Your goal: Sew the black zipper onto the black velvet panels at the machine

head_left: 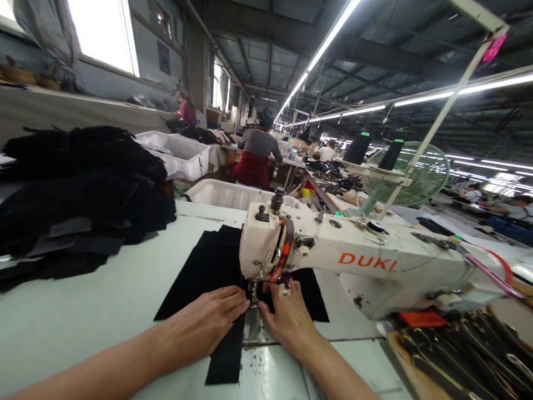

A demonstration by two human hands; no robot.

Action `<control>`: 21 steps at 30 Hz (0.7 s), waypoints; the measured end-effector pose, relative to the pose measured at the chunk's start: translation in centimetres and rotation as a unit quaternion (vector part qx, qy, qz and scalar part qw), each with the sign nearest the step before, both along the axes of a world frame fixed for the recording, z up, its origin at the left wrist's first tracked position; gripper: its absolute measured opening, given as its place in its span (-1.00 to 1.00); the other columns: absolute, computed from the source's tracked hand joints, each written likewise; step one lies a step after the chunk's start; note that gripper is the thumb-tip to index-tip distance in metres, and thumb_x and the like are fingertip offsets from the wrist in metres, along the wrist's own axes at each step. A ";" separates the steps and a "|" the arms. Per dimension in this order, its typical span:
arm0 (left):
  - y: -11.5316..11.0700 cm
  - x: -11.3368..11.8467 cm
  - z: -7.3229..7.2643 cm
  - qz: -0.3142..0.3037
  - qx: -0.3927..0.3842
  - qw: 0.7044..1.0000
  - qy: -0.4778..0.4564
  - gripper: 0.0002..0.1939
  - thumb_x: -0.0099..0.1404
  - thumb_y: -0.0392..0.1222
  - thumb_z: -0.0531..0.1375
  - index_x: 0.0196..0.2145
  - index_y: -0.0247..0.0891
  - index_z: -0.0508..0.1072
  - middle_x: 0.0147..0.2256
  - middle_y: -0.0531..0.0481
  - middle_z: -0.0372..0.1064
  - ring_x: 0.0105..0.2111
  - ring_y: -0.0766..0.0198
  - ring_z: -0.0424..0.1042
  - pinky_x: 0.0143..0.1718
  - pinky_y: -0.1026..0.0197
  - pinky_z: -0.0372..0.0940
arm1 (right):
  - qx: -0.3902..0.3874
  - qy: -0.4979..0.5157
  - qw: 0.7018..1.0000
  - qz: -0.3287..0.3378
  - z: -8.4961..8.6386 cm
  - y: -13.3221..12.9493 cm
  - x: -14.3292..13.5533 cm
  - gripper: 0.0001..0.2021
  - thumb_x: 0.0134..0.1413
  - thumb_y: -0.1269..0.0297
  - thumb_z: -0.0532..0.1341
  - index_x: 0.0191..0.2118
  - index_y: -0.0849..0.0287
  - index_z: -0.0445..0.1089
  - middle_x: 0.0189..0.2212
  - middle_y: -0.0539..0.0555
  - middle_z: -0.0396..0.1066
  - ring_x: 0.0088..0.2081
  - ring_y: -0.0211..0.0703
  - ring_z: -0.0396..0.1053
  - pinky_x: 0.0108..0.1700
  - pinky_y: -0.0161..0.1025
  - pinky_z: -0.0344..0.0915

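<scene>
A black fabric piece (195, 272) lies on the machine bed, passing under the head of a white sewing machine (316, 241). My left hand (210, 319) rests over it just left of the needle, fingers together and curled onto the cloth; the thumb is hidden. A narrow black strip (227, 358) hangs toward me below that hand. On the other side of the presser foot (253, 294), my right hand (291, 314) holds the cloth near its edge, thumb toward the needle. The machine head partly covers its fingertips. More of the black cloth spreads beyond the right hand.
A tall heap of black cut pieces (83, 194) stands at the left. White plastic bins (220, 191) sit behind the table. At the lower right, a box (400, 355) holds black strips with gold edging. Thread cones (358, 149) and a green fan (425, 172) stand behind the machine. Other people work farther back.
</scene>
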State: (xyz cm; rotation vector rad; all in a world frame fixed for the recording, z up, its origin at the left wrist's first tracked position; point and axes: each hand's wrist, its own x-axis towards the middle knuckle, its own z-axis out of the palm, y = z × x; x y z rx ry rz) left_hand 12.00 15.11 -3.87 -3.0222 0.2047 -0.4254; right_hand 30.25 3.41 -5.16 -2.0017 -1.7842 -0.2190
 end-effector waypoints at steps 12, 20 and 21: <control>-0.2 -0.1 0.3 -0.009 -0.006 1.000 -0.008 -0.57 0.31 -0.55 -0.05 -0.02 -0.53 0.53 0.03 -0.27 0.46 0.07 0.04 0.42 0.22 0.10 0.25 | -0.022 0.000 0.997 -0.079 -0.2 0.8 -1.1 -0.85 0.06 0.42 0.26 -0.21 0.18 0.49 -0.13 0.23 0.47 -0.02 0.19 0.34 -0.02 0.06 0.24; 0.0 -0.1 0.3 0.008 -0.025 1.000 0.008 -0.51 0.32 -0.56 -0.09 0.07 -0.51 0.47 0.06 -0.26 0.43 0.11 0.08 0.38 0.25 0.07 0.22 | -0.022 -0.021 0.998 -0.054 0.3 3.2 0.2 -0.74 0.14 0.42 0.20 -0.06 0.10 0.48 -0.10 0.18 0.49 -0.01 0.12 0.35 0.00 0.01 0.27; 0.0 -0.1 0.3 0.010 -0.026 1.000 0.008 -0.51 0.31 -0.57 -0.09 0.05 -0.50 0.49 0.07 -0.26 0.43 0.12 0.09 0.38 0.25 0.08 0.22 | -0.019 -0.029 0.998 -0.053 0.5 2.6 0.4 -0.72 0.12 0.43 0.22 -0.04 0.13 0.47 -0.08 0.20 0.48 0.00 0.14 0.35 -0.01 0.03 0.29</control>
